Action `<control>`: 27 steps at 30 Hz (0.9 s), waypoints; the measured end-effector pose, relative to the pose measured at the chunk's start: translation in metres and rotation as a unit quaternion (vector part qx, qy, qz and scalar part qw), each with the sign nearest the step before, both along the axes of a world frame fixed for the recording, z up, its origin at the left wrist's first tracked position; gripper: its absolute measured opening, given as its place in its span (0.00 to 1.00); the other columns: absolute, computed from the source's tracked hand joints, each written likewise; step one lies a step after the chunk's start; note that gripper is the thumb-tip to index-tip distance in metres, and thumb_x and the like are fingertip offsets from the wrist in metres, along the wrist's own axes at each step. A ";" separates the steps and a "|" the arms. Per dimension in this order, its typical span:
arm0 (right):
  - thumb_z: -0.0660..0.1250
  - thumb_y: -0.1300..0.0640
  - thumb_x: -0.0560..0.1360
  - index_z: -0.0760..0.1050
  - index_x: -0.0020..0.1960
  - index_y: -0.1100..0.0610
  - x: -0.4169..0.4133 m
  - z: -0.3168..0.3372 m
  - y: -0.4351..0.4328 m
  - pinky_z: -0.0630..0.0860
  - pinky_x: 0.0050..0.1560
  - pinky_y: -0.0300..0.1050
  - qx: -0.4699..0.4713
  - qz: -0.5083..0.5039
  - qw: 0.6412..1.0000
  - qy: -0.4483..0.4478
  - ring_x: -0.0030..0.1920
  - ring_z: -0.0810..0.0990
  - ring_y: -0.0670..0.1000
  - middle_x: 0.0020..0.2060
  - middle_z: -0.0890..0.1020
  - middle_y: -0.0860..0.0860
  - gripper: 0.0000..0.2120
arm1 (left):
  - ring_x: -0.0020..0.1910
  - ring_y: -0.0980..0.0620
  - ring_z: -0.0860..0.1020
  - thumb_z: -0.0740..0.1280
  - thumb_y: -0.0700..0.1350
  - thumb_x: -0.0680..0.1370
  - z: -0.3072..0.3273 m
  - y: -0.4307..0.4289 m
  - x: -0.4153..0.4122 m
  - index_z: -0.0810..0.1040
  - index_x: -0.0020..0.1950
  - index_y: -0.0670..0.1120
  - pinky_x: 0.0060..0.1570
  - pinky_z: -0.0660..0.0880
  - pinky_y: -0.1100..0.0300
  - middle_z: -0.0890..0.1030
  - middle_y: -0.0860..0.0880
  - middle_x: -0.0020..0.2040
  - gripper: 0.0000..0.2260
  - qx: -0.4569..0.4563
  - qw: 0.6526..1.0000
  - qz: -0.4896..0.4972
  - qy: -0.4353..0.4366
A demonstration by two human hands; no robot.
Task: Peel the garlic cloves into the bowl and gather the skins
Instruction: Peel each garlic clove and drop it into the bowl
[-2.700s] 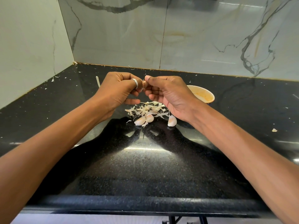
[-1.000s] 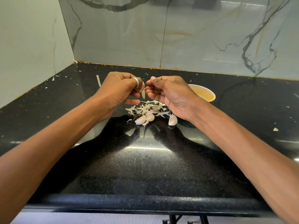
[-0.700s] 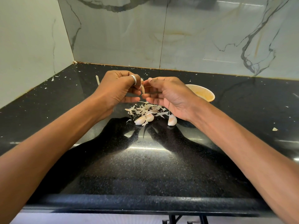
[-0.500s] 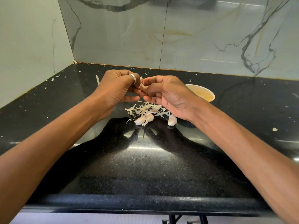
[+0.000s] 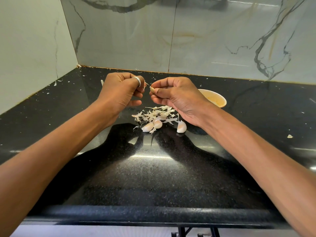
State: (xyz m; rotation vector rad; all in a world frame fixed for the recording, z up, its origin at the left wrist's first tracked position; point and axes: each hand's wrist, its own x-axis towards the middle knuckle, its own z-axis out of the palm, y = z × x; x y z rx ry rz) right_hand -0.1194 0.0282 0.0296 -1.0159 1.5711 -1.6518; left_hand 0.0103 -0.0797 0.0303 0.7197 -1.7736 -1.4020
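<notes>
Right hand (image 5: 177,94) pinches garlic clove (image 5: 152,89) at its fingers, left hand (image 5: 122,90) just beside pinching what looks like a skin strip (image 5: 146,83), bowl (image 5: 215,99) behind right fingers.

1. Glossy black speckled stone table (image 5: 153,177), rounded front edge, light reflected across it.
2. Pale marble wall panels (image 5: 222,31) with dark grey veins, joined by a vertical seam.
3. Pale side wall (image 5: 25,48) on the left.

The right hand (image 5: 177,97) hides most of the small tan garlic clove (image 5: 152,90) it pinches and part of the round cream bowl (image 5: 219,99) behind it. The left hand (image 5: 119,93) pinches a thin papery skin strip (image 5: 146,84), barely discernible.
</notes>
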 end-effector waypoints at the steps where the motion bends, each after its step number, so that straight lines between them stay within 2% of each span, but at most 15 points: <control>1: 0.68 0.72 0.77 0.79 0.55 0.66 0.000 0.000 0.000 0.84 0.50 0.44 0.000 0.000 1.000 0.003 0.46 0.84 0.53 0.46 0.84 0.61 0.07 | 0.34 0.56 0.78 0.68 0.39 0.77 -0.001 0.000 0.000 0.83 0.45 0.39 0.33 0.81 0.61 0.81 0.51 0.34 0.06 -0.004 1.000 0.004 0.003; 4: 0.69 0.72 0.77 0.80 0.55 0.67 0.001 0.000 -0.001 0.84 0.50 0.44 -0.003 -0.001 1.000 0.012 0.46 0.85 0.53 0.45 0.85 0.60 0.08 | 0.34 0.56 0.78 0.68 0.40 0.77 -0.002 -0.001 0.000 0.82 0.41 0.42 0.35 0.81 0.60 0.81 0.51 0.34 0.06 -0.020 1.000 0.016 0.013; 7: 0.69 0.71 0.77 0.80 0.54 0.65 0.001 0.000 -0.001 0.84 0.51 0.44 -0.003 -0.006 1.000 0.021 0.46 0.85 0.53 0.45 0.85 0.59 0.07 | 0.33 0.56 0.77 0.67 0.40 0.77 -0.001 -0.004 0.000 0.82 0.42 0.41 0.34 0.80 0.60 0.80 0.53 0.33 0.06 -0.024 0.999 0.036 0.022; 11: 0.69 0.72 0.77 0.80 0.54 0.66 -0.001 0.000 0.000 0.84 0.51 0.45 -0.005 -0.019 1.000 0.020 0.46 0.85 0.54 0.45 0.85 0.61 0.07 | 0.31 0.57 0.76 0.68 0.43 0.78 0.000 -0.010 0.002 0.82 0.41 0.44 0.33 0.79 0.61 0.79 0.51 0.34 0.07 -0.024 0.998 0.053 0.025; 14: 0.69 0.72 0.77 0.79 0.55 0.67 -0.002 0.001 0.000 0.84 0.49 0.44 -0.015 -0.020 1.000 0.015 0.45 0.84 0.53 0.45 0.84 0.61 0.07 | 0.31 0.55 0.78 0.73 0.48 0.77 -0.006 -0.007 0.000 0.83 0.41 0.45 0.32 0.79 0.59 0.81 0.49 0.35 0.08 -0.101 0.994 0.041 -0.020; 18: 0.67 0.74 0.77 0.79 0.55 0.69 -0.002 0.001 -0.001 0.84 0.48 0.43 -0.013 -0.019 0.999 0.022 0.45 0.84 0.54 0.47 0.84 0.63 0.08 | 0.35 0.49 0.82 0.74 0.45 0.75 -0.010 -0.005 -0.001 0.85 0.46 0.50 0.38 0.84 0.51 0.84 0.51 0.38 0.01 -0.184 0.981 0.022 -0.062; 22: 0.68 0.74 0.76 0.80 0.52 0.66 -0.003 0.000 -0.001 0.84 0.49 0.44 -0.007 -0.010 0.999 0.034 0.44 0.84 0.54 0.46 0.85 0.62 0.08 | 0.38 0.46 0.84 0.73 0.46 0.77 -0.010 -0.005 0.002 0.86 0.51 0.52 0.41 0.84 0.48 0.84 0.52 0.38 0.04 -0.219 0.973 -0.010 -0.073; 27: 0.68 0.74 0.76 0.80 0.52 0.66 -0.004 0.000 0.000 0.84 0.51 0.46 -0.002 -0.007 0.999 0.038 0.44 0.84 0.54 0.47 0.84 0.63 0.07 | 0.35 0.49 0.83 0.74 0.48 0.77 -0.010 -0.005 0.002 0.86 0.49 0.53 0.39 0.84 0.48 0.83 0.55 0.36 0.02 -0.236 0.970 -0.004 -0.062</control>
